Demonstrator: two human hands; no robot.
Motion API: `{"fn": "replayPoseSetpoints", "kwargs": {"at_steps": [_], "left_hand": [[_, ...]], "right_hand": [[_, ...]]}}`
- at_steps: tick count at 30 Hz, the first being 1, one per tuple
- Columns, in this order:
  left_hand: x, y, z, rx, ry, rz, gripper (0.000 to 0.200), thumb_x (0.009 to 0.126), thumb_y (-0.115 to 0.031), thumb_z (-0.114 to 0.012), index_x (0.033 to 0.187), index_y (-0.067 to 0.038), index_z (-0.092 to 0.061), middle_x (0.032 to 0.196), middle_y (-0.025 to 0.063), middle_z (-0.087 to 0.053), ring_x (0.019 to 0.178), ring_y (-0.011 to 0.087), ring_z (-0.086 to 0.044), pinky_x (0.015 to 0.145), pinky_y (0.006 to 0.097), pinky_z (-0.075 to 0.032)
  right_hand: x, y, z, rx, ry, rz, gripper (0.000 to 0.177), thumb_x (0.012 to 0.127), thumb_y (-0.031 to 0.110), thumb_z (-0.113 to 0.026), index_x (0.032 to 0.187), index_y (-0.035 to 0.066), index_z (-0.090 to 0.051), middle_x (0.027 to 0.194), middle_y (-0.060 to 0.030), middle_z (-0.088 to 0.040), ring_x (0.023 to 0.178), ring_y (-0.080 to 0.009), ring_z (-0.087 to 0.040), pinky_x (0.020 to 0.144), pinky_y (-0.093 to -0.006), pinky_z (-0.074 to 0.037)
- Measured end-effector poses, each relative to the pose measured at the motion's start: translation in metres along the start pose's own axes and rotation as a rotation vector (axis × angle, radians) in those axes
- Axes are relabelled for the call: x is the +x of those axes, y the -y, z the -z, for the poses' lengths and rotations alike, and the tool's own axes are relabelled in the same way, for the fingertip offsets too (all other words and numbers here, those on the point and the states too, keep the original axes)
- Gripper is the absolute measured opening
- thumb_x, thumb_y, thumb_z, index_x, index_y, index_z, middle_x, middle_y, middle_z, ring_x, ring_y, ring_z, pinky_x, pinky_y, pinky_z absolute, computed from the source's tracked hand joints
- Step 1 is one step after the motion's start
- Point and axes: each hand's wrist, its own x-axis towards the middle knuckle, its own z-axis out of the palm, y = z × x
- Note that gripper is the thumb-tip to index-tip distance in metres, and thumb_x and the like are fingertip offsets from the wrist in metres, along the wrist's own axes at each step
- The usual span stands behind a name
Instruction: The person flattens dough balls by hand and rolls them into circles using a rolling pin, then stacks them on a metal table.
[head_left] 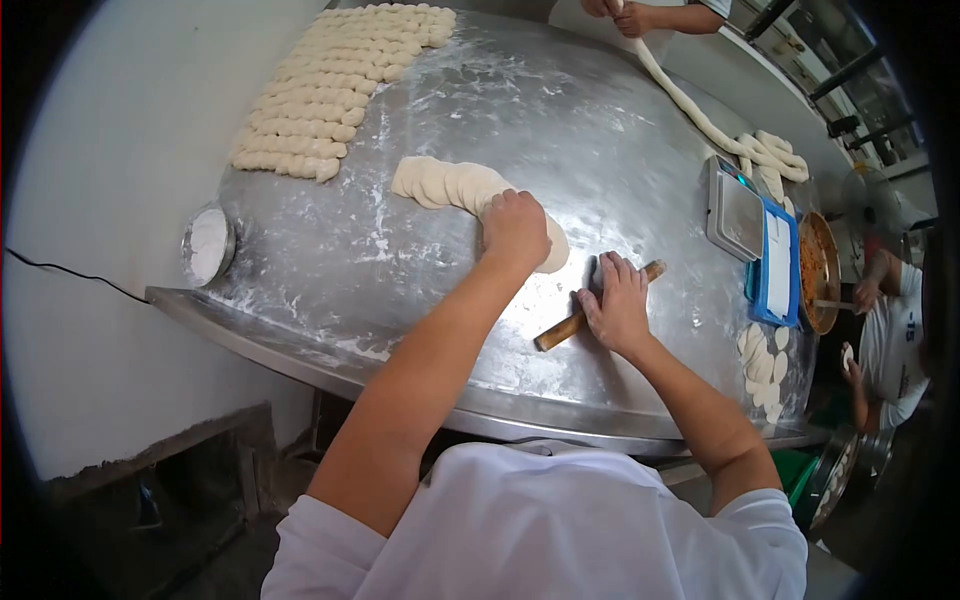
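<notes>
A fanned row of flat, round dough wrappers (440, 184) lies overlapping on the floured metal table. My left hand (516, 230) is at the near end of this row, its fingers curled down and closed on a dough wrapper (556, 247) whose pale edge shows to the right of the hand. The fingertips themselves are hidden. To the right, my right hand (622, 306) lies over a short wooden rolling pin (562, 332), which sits aslant on the table. The pin's two ends stick out on either side of that hand.
Rows of dough balls (335, 90) fill the far left. A flour bowl (208, 245) stands at the left edge. A scale (735, 212), a blue tray (779, 262), a pan of filling (818, 270) and loose wrappers (760, 365) are on the right. Two other people work nearby, one handling a dough rope (690, 105).
</notes>
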Motion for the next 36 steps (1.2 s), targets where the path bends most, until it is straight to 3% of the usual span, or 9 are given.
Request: {"fn": "replayPoseSetpoints", "kwargs": {"at_steps": [7,10,13,17,20,23,26,32,36], "left_hand": [[0.012,0.012,0.005,-0.106,0.064,-0.115,0.065,0.074,-0.033,-0.097,0.125,-0.003,-0.068,0.114,0.0189,-0.075,0.119,0.0388,-0.068,0.103,0.0476,-0.055],[0.021,0.022,0.015,-0.125,0.057,-0.025,0.066,0.073,-0.036,-0.097,0.123,-0.003,-0.069,0.115,0.0196,-0.077,0.121,0.0397,-0.068,0.101,0.0483,-0.055],[0.035,0.049,0.039,-0.150,-0.009,0.002,0.073,0.075,-0.041,-0.096,0.130,-0.002,-0.069,0.122,0.0220,-0.076,0.120,0.0405,-0.069,0.102,0.0468,-0.055],[0.068,0.114,0.057,-0.124,-0.358,0.223,0.090,0.081,-0.051,-0.091,0.144,0.006,-0.061,0.133,0.0264,-0.072,0.127,0.0401,-0.068,0.112,0.0489,-0.051],[0.085,0.162,0.073,-0.282,-0.023,0.489,0.079,0.081,-0.048,-0.093,0.131,0.009,-0.071,0.132,0.0273,-0.073,0.118,0.0395,-0.073,0.103,0.0475,-0.056],[0.082,0.179,0.073,-0.468,0.102,0.519,0.072,0.078,-0.041,-0.097,0.120,0.012,-0.075,0.124,0.0264,-0.077,0.105,0.0361,-0.078,0.090,0.0436,-0.060],[0.080,0.182,0.069,-0.636,0.139,0.511,0.069,0.078,-0.031,-0.099,0.120,0.017,-0.072,0.114,0.0237,-0.078,0.097,0.0264,-0.076,0.081,0.0425,-0.059],[0.073,0.165,0.053,-0.766,0.133,0.235,0.054,0.077,-0.020,-0.099,0.115,0.011,-0.076,0.105,0.0190,-0.081,0.091,0.0255,-0.078,0.076,0.0381,-0.060],[0.064,0.145,0.053,-1.010,0.263,0.389,0.042,0.082,-0.009,-0.095,0.118,0.003,-0.078,0.106,0.0121,-0.081,0.088,0.0211,-0.077,0.072,0.0356,-0.060]], "right_hand": [[0.001,0.005,-0.005,-0.015,0.003,0.017,0.074,0.097,0.033,-0.075,0.154,-0.005,-0.047,0.160,-0.0305,-0.044,0.150,-0.0472,-0.039,0.128,-0.0676,-0.021],[0.005,0.009,-0.001,-0.008,0.010,0.003,0.074,0.095,0.031,-0.077,0.154,-0.003,-0.048,0.160,-0.0295,-0.044,0.150,-0.0460,-0.041,0.129,-0.0655,-0.021],[0.023,0.012,0.004,0.070,0.000,0.039,0.080,0.091,0.027,-0.081,0.155,-0.006,-0.046,0.159,-0.0314,-0.045,0.148,-0.0480,-0.041,0.126,-0.0629,-0.029],[0.084,0.021,0.002,0.233,0.028,0.181,0.089,0.087,0.025,-0.085,0.158,-0.006,-0.042,0.158,-0.0305,-0.046,0.145,-0.0479,-0.045,0.124,-0.0534,-0.039],[0.144,0.045,0.009,0.236,0.184,0.215,0.095,0.082,0.023,-0.087,0.161,-0.004,-0.041,0.156,-0.0277,-0.049,0.142,-0.0470,-0.049,0.120,-0.0501,-0.045],[0.184,0.063,0.020,0.207,0.385,0.221,0.102,0.077,0.017,-0.091,0.163,-0.001,-0.039,0.155,-0.0252,-0.049,0.142,-0.0453,-0.050,0.118,-0.0489,-0.047],[0.206,0.072,0.023,0.123,0.477,0.335,0.115,0.070,0.012,-0.095,0.166,0.001,-0.034,0.155,-0.0238,-0.048,0.142,-0.0444,-0.050,0.118,-0.0470,-0.048],[0.241,0.095,0.024,-0.064,0.547,0.515,0.135,0.058,0.012,-0.101,0.170,0.004,-0.025,0.160,-0.0226,-0.043,0.145,-0.0432,-0.048,0.121,-0.0456,-0.046],[0.247,0.102,0.025,0.050,0.637,0.458,0.135,0.056,0.013,-0.103,0.167,0.001,-0.029,0.155,-0.0225,-0.046,0.146,-0.0423,-0.047,0.122,-0.0457,-0.044]]}}
